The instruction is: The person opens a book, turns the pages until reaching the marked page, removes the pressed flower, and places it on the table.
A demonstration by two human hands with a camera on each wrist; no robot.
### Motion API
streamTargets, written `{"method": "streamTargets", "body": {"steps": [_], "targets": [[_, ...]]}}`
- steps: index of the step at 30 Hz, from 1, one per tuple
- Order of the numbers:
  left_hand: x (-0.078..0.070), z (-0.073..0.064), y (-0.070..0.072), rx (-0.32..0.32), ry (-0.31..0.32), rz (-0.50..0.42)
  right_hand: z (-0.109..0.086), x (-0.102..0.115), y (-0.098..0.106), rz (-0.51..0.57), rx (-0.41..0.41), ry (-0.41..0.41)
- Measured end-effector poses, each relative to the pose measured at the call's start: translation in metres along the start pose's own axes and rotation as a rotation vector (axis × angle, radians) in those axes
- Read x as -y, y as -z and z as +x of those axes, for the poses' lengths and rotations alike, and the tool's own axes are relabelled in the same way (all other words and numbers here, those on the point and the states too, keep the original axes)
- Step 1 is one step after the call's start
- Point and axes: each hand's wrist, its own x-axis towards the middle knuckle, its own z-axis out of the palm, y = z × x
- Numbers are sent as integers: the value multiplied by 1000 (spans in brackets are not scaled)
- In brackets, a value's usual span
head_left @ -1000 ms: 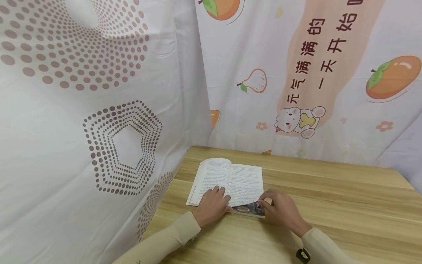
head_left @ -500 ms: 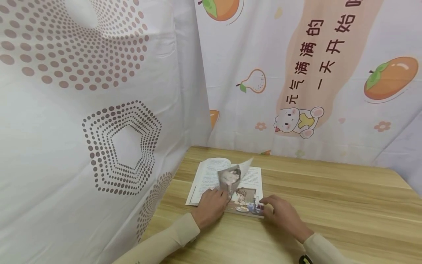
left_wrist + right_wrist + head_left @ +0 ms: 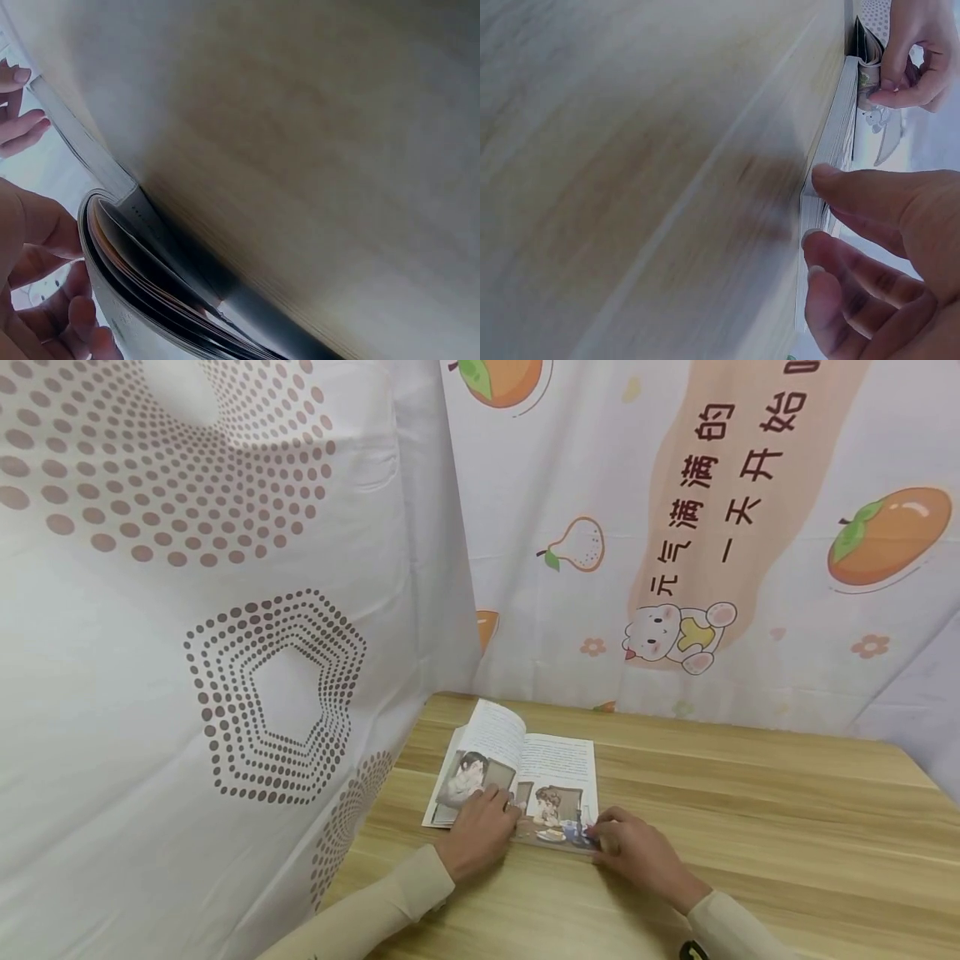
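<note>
An open book [image 3: 557, 758] lies on the wooden table, with printed text and coloured illustrations on both pages. Over the lower part of the left page and the inner fold rests my left hand [image 3: 478, 828]; its thumb and relaxed fingers [image 3: 82, 315] press the pages in the left wrist view. The left page [image 3: 498, 727] rises and curves at its top. At the lower right corner my right hand [image 3: 641, 852] pinches the book's edge, thumb [image 3: 840, 184] against the page edges in the right wrist view. How many leaves it pinches I cannot tell.
The wood-grain table [image 3: 735, 802] extends to the right of the book. A white dotted curtain [image 3: 300, 693] hangs close on the left. Behind the table hangs a cloth [image 3: 570, 635] printed with fruit, characters and a cartoon animal. A dark wrist device [image 3: 693, 951] shows by the right sleeve.
An illustrated leaf has turned from right to left across the fold, and another illustrated spread shows. My right hand let go of that leaf and is back at the lower right corner.
</note>
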Motion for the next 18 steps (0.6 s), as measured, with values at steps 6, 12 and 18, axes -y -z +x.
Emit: {"method": "streamTargets", "body": {"steps": [6,12,18], "targets": [[-1,1,2,-7,6,-26,1,3,4,-23,-34,9],[-1,0,2,22,-10,-15,2,4,1,-48,-81,52],[-2,1,1,36,-6,-28,3,3,-1,-69,-129,96]]}}
